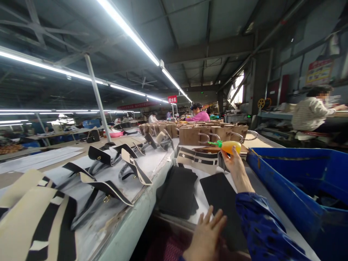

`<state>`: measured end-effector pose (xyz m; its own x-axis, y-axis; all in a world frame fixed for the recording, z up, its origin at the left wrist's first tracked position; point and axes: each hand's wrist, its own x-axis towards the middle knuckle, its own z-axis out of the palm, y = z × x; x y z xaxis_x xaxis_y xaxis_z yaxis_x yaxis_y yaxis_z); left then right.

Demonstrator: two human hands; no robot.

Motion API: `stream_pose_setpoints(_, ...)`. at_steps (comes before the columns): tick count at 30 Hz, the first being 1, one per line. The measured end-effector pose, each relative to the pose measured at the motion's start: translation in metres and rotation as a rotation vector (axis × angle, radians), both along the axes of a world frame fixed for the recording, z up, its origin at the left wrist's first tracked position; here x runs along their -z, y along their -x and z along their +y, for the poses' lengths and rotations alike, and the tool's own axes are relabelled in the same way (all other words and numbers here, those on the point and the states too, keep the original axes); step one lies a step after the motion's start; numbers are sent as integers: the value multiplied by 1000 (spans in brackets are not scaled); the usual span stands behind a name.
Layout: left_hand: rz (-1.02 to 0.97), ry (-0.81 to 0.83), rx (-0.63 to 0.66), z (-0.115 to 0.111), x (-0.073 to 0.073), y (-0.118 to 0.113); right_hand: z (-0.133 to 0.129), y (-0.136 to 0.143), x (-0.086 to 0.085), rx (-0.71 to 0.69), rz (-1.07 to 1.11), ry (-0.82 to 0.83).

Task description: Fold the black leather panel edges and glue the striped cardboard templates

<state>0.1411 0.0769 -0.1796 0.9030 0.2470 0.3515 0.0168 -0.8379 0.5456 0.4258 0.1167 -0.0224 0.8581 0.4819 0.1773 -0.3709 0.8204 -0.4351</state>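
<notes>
My right hand (234, 167) is raised over the worktable and wraps round a yellow squeeze bottle (231, 147) with a green nozzle that points left. Low in front of me, my left hand (208, 232) has its fingers spread at the near edge of a flat black panel (219, 192); whether it touches the panel I cannot tell. To the left of that panel lies a stack of black panels (178, 192). Beyond them rests a beige piece with black strips (199, 158).
Brown bags (189, 136) with handles stand in rows further back. A blue bin (288, 188) borders the right side. On the left table (114, 221) lie several beige and black bag pieces (104, 188). A person in pink (199, 116) is ahead; another person (310, 112) sits at right.
</notes>
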Motion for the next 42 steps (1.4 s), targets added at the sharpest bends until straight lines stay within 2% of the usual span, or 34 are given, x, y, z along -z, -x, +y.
stream_pose_setpoints(2, 69, -11, 124, -9, 10, -16, -8, 7, -16, -6, -36, -38)
stream_pose_setpoints(4, 112, 16, 187, -15, 20, -25, -17, 16, -30, -14, -71, -63)
stream_pose_setpoints(7, 104, 111, 149, -17, 29, -30, -28, 31, -48, -54, -124, -69)
stream_pose_setpoints(10, 56, 213, 71, -6, 28, -27, -39, 47, -64, -125, -174, -47)
stream_pose_setpoints(14, -78, 434, -65, 25, 21, -16, -56, 75, -78, -251, -229, -3)
stream_pose_setpoints(18, -335, 789, -166, 52, 9, -11, -75, 114, -87, -377, -279, 17)
stream_pose_setpoints(21, -558, 1065, -243, 70, -9, -6, -95, 144, -91, -467, -308, 9)
stream_pose_setpoints(23, -686, 1187, -265, 82, -26, 4, -109, 159, -90, -504, -285, 27)
stream_pose_setpoints(27, -797, 1319, -202, 95, -58, 44, -126, 162, -74, -550, -177, 126)
stream_pose_setpoints(30, -804, 1394, -198, 95, -65, 81, -127, 146, -50, -584, -104, 183)
stream_pose_setpoints(33, -778, 1454, -237, 88, -55, 112, -124, 124, -24, -612, -37, 231)
stream_pose_setpoints(36, -720, 1481, -309, 73, -40, 126, -123, 103, 2, -600, -17, 268)
stream_pose_setpoints(39, -690, 1441, -389, 45, -28, 120, -123, 91, 26, -506, 41, 245)
stream_pose_setpoints(42, -650, 1362, -423, 10, -24, 104, -121, 95, 54, -462, 95, 218)
